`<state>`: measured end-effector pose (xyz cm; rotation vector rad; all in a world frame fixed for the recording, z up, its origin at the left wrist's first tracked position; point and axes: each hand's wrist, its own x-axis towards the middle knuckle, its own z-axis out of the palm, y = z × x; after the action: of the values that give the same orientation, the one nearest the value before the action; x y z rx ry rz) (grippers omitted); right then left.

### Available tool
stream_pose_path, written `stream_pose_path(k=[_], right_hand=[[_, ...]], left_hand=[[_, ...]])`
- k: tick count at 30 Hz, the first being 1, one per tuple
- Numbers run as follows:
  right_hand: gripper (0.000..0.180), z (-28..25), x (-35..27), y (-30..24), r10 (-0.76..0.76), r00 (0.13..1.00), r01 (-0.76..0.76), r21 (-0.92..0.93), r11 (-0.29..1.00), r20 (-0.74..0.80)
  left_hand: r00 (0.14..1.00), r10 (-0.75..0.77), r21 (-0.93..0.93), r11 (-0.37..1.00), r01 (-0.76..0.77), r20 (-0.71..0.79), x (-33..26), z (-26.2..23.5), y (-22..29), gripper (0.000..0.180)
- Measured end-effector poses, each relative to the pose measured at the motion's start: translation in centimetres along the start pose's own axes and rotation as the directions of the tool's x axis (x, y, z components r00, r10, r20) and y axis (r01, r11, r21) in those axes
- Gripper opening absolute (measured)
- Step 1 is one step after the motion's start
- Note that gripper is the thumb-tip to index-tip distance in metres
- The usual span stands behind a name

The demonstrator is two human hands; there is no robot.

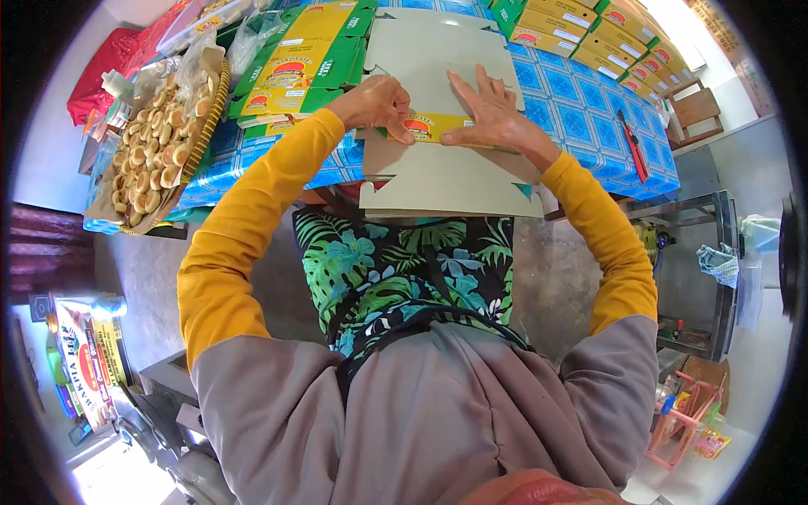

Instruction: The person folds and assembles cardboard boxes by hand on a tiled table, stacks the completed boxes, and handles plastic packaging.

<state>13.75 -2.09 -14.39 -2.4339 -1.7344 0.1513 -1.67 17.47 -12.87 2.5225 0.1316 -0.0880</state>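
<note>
An unfolded cardboard box blank (433, 67), pale grey on its inner side, lies in front of me and juts over the table's near edge. Across its middle a strip is turned up, showing its yellow printed outer face (431, 126). My left hand (376, 103) has its fingers curled, with the thumb at the left end of this strip. My right hand (498, 116) rests on the blank with fingers spread, its thumb pressing near the strip's right part. The near panel (446, 198) of the blank hangs over my lap.
Flat green and yellow boxes (295, 71) are stacked at the left, beside a woven basket (220, 109) of round pastries (151, 160). Folded yellow boxes (581, 38) pile up at the back right. A red-handled tool (633, 147) lies on the blue checked tablecloth (581, 109).
</note>
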Motion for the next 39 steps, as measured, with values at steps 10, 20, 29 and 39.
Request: stream_pose_path(k=[10,20,29,39], right_hand=[[0.118,-1.1,-4.0,4.3,0.086,0.996,-0.086,-0.017,0.996,0.014],[0.083,-6.2,-2.4,1.1,-0.372,0.925,0.378,0.096,0.921,-0.072],[0.037,-7.3,-5.7,0.9,-0.428,0.899,0.414,0.135,0.9,0.096],[0.06,-9.5,4.1,7.7,-0.297,0.95,0.268,0.24,0.933,0.094]], left_hand=[[0.983,0.146,-0.073,0.985,-0.155,-0.115,-0.7,1.4,-2.3,0.039],[0.747,0.633,0.585,0.69,-0.426,-0.202,-3.3,3.4,0.8,0.028],[0.946,0.298,-0.094,0.946,-0.31,-0.127,-4.6,1.1,2.8,0.049],[0.982,-0.185,-0.995,0.091,0.052,0.035,-0.1,-0.4,-1.6,0.093]])
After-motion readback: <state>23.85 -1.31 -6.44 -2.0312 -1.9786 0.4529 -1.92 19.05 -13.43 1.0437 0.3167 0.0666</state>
